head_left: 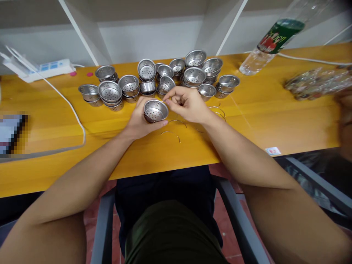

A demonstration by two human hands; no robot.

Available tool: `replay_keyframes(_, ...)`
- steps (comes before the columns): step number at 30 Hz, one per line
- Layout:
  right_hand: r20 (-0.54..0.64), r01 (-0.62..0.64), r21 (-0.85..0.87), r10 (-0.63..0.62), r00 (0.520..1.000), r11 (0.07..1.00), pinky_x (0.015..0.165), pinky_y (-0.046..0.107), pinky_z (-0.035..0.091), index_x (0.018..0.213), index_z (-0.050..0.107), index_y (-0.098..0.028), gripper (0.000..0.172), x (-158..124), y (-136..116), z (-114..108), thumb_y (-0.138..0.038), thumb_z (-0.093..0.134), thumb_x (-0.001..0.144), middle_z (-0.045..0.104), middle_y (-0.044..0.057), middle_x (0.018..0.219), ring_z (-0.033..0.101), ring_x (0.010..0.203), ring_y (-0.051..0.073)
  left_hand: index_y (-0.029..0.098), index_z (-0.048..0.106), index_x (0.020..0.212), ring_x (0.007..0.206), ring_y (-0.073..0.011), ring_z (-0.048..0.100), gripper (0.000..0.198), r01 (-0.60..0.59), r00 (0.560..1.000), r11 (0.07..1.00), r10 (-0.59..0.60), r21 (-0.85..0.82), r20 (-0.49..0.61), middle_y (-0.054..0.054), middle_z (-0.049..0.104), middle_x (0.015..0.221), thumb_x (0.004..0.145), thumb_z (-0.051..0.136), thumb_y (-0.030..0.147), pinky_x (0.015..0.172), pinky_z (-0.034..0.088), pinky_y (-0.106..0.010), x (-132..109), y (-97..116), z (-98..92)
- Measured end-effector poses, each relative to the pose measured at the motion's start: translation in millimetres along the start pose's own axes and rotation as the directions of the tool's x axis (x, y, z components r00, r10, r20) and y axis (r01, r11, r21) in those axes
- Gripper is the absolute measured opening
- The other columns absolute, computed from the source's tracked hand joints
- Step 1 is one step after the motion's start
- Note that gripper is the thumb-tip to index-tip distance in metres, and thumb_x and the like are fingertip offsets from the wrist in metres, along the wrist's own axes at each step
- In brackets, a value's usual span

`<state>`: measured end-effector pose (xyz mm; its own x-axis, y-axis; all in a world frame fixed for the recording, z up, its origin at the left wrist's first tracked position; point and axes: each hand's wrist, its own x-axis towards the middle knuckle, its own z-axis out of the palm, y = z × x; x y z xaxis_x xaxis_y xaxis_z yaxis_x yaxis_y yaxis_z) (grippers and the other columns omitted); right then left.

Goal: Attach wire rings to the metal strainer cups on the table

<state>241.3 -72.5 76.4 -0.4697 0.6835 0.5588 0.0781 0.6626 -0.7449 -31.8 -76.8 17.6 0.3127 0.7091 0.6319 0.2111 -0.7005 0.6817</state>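
A small perforated metal cup (pixel 156 111) is held in my left hand (pixel 140 121), its open top facing up and the thumb along its near side. My right hand (pixel 187 104) pinches a thin curved wire (pixel 163 101) at the cup's right rim. On the table just in front of the cup lie loose curved wires (pixel 172 134), and more of them (pixel 220 112) rest to the right, partly under my right wrist. Several similar cups (pixel 110 91), many of them stacked, stand in a row behind both hands.
A power strip (pixel 52 69) and a white cable (pixel 68 104) are at the left, near a blurred-out device (pixel 11 132). A plastic bottle (pixel 269 46) stands back right, beside clear-wrapped items (pixel 316 82). Part of another person shows at the right edge.
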Motion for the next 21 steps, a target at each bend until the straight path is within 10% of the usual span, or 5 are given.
replay_keyframes(21,-0.135,-0.004,-0.121,-0.013,0.991,0.993,0.070,0.033,0.040,0.112,0.077,-0.025,0.010,-5,-1,32,-0.025,0.076,0.102,0.049,-0.009,0.071,0.043,0.064,0.014,0.029,0.067,0.161,0.137,-0.0405,0.088,0.114,0.068,0.991,0.998,-0.065,-0.017,0.118,-0.013,0.085,0.151,0.079,0.120,0.087,0.118,0.075,-0.056,-2,24,6.8)
